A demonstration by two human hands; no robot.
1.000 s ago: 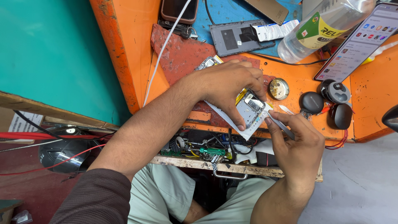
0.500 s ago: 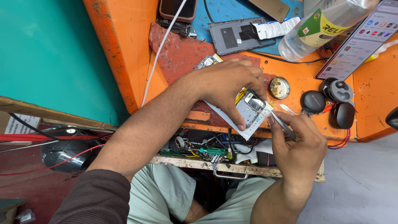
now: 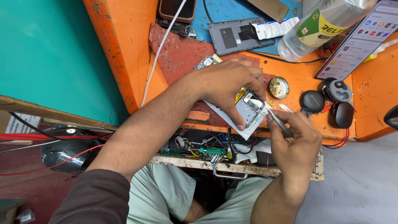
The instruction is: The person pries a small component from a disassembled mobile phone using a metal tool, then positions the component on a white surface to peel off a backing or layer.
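My left hand presses down on an opened phone body that lies on the front edge of the orange workbench, fingers spread over its exposed metal innards. My right hand grips thin metal tweezers, whose tip touches the phone's lower right corner. A white sheet sits under the phone. Most of the phone is hidden beneath my left hand.
A grey phone back cover, a clear plastic bottle and a lit smartphone lie at the back. A round metal part and dark earbud cases sit right of my hands. An open drawer of tools is below.
My hands have hardly moved; the right hand with the tweezers stays at the phone's corner. The view has shifted slightly.
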